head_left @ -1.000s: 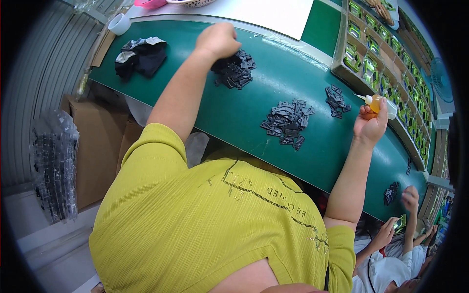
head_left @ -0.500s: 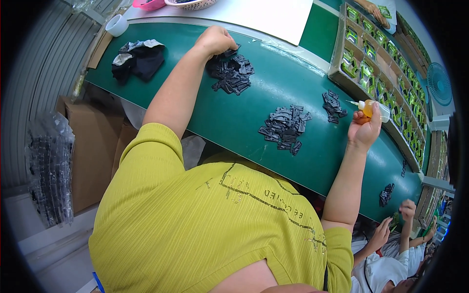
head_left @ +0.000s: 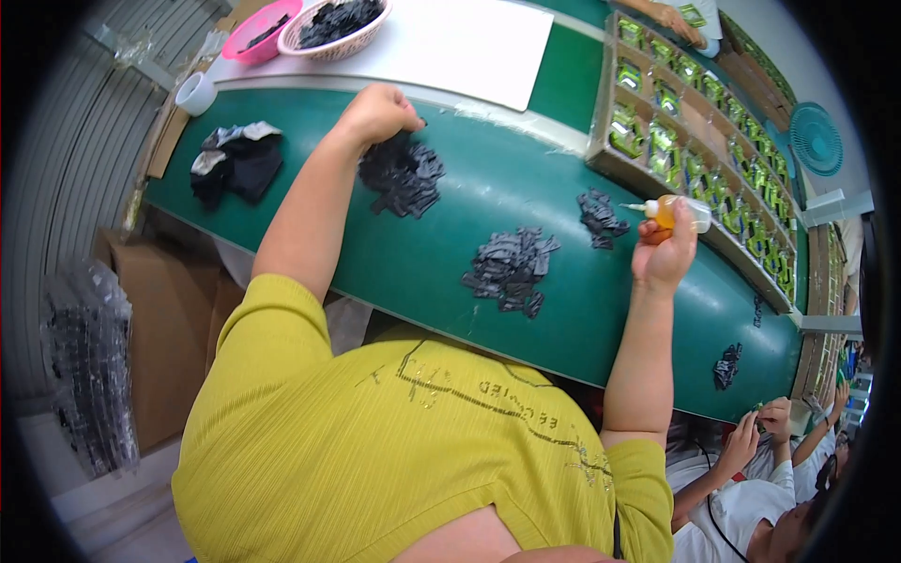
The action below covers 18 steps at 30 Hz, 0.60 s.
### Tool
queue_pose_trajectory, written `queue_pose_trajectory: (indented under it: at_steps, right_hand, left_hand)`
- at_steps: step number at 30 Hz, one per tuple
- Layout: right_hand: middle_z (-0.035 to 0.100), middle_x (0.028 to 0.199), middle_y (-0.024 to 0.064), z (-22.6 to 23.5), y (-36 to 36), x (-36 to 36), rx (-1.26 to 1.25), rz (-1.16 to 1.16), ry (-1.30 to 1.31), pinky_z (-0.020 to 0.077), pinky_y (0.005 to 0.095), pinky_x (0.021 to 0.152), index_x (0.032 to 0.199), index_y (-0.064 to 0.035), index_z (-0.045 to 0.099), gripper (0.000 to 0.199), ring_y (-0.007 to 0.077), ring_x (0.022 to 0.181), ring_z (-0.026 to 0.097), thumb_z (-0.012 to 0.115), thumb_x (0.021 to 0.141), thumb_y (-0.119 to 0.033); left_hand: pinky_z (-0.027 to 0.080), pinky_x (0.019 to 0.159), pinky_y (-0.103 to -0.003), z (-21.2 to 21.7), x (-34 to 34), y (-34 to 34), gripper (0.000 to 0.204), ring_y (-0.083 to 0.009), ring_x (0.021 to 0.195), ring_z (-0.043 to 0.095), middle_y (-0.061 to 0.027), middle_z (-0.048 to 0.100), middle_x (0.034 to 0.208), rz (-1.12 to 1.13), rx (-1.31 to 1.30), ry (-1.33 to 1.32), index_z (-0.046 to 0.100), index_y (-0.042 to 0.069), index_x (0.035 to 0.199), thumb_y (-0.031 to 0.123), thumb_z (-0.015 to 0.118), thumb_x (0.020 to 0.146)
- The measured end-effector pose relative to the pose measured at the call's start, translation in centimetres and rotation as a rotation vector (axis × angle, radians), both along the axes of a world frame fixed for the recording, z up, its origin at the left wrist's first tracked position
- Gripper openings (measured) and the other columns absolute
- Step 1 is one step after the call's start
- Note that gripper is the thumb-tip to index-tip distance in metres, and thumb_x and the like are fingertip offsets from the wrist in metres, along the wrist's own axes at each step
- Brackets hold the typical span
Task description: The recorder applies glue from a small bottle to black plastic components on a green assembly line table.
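My left hand (head_left: 380,113) reaches far out over the green belt (head_left: 526,188), fingers curled down into the top edge of a pile of small black flat parts (head_left: 405,176). My right hand (head_left: 664,251) is raised above the belt and grips a small squeeze bottle (head_left: 674,213) of orange liquid, its white nozzle pointing left. A second heap of grey-black parts (head_left: 511,270) lies between my arms, and a smaller heap (head_left: 599,216) sits just left of the bottle.
Black and grey cloth (head_left: 236,164) and a tape roll (head_left: 195,94) lie at the left end of the belt. Pink baskets (head_left: 328,28) and a white sheet (head_left: 469,42) sit beyond. Trays of green pieces (head_left: 676,141) line the far right. Other people's hands (head_left: 765,422) work lower right.
The whole view has slid slightly down and left. My left hand stays at the black pile and my right hand keeps holding the bottle in about the same place.
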State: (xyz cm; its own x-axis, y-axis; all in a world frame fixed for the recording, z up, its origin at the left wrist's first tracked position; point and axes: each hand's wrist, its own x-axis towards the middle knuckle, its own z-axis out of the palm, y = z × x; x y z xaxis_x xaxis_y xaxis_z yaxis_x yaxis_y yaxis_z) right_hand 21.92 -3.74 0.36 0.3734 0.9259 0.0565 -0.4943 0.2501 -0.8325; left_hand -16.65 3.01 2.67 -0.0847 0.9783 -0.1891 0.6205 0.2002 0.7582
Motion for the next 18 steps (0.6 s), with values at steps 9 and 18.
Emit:
queue_pose_trajectory:
  at_steps: [9, 18]
  right_hand:
    - [0.059, 0.078, 0.0036, 0.2, -0.6, -0.8, -0.012, -0.009, 0.031, 0.0434, 0.0235, 0.045, 0.093, -0.0073, 0.056, 0.015, 0.0115, 0.055, 0.053, 0.061, 0.086, -0.02]
    - [0.059, 0.081, 0.0042, 0.1, -0.8, -1.1, -0.01, 0.035, 0.047, 0.0424, 0.0253, 0.049, 0.093, -0.0076, 0.055, 0.016, 0.0129, 0.058, 0.052, 0.06, 0.086, -0.021]
  left_hand:
    - [0.047, 0.05, -0.023, 3.8, 7.1, -2.8, 0.019, -0.0092, 0.057, 0.055, -0.0013, 0.057, 0.075, -0.265, -0.011, -0.484, 0.062, 0.004, 0.1, 0.008, 0.063, 0.081]
    - [0.052, 0.054, -0.025, -1.8, 16.4, -3.9, 0.021, -0.0128, 0.064, 0.061, -0.0072, 0.06, 0.082, -0.445, -0.334, -0.818, 0.057, -0.004, 0.106, 0.001, 0.058, 0.085]
